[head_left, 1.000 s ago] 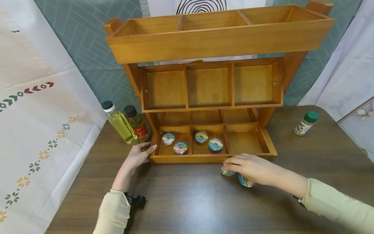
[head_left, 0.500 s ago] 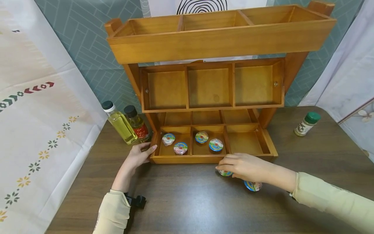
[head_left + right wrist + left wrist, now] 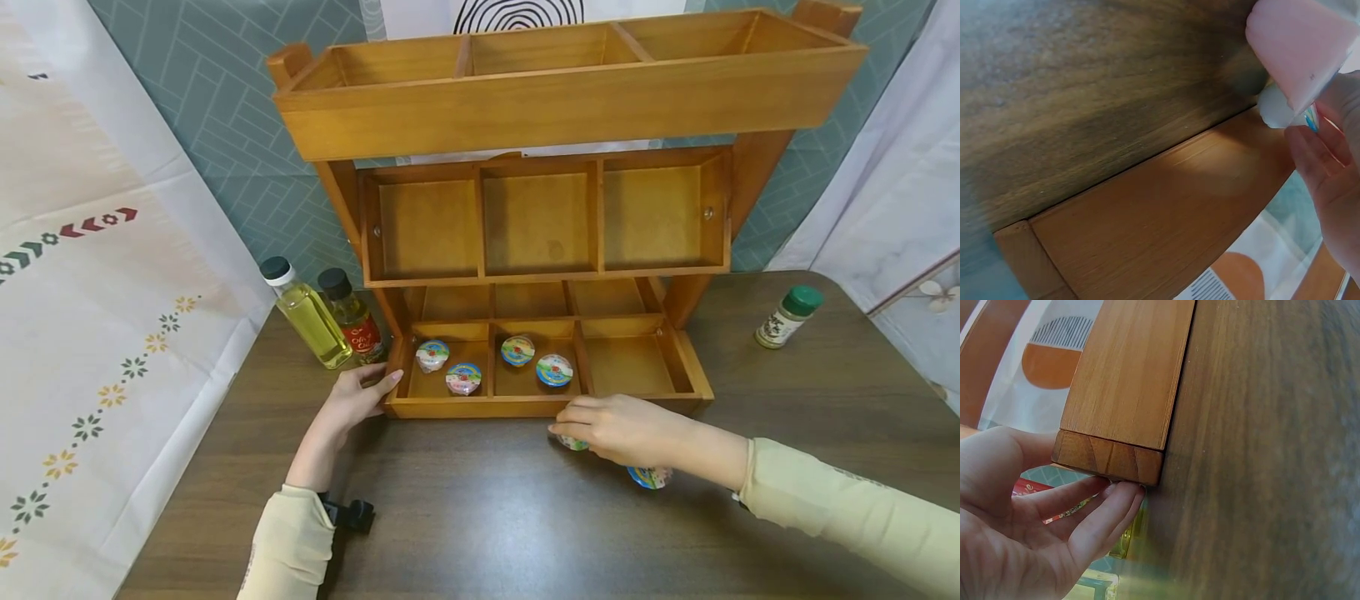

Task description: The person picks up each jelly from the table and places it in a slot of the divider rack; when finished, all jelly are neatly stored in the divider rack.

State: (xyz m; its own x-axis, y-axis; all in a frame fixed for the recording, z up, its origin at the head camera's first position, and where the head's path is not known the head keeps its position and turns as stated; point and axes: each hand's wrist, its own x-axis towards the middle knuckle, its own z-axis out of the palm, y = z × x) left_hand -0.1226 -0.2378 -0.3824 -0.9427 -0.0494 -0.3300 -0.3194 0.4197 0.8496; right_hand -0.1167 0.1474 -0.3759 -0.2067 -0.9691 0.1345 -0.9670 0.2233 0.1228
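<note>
My right hand grips a small lidded snack cup at the front edge of a wooden rack; its fingers partly cover it. In the right wrist view, this whitish cup is at the fingertips. A second cup, pinkish and nearer the camera in the right wrist view, lies on the table beside the palm. My left hand holds the bottom tray's left front corner, thumb over the edge and fingers against the wooden end. Cups with colourful lids sit in the left compartment and middle compartment.
Two oil bottles, one clear and one red-labelled, stand left of the rack. A green-capped seasoning jar is at the far right. The rack's middle tier and top tier overhang the bottom tray.
My right hand has moved left along the rack's front with its cup. The other cup has shifted slightly right and toward me. My left hand keeps its place on the rack.
</note>
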